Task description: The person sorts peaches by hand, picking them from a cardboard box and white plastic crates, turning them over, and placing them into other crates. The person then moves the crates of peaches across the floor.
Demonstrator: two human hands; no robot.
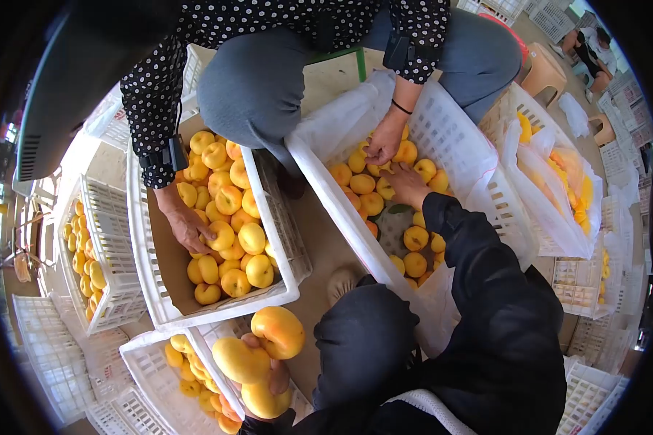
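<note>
My left hand is low in the head view, wrapped round three yellow peaches, which hide most of its fingers. Below it, a white crate holds more peaches. My right hand, in a black sleeve, reaches into the lined white crate at the right, its fingers curled over a yellow peach. Close beside it, a co-worker's hand touches peaches in the same crate. The co-worker's other hand rests on peaches in the cardboard-lined crate at the left.
The co-worker sits opposite, knees between the two crates. At the right stands a crate with a plastic bag of yellow fruit. Another peach crate is at far left. A stool and another person are farther back.
</note>
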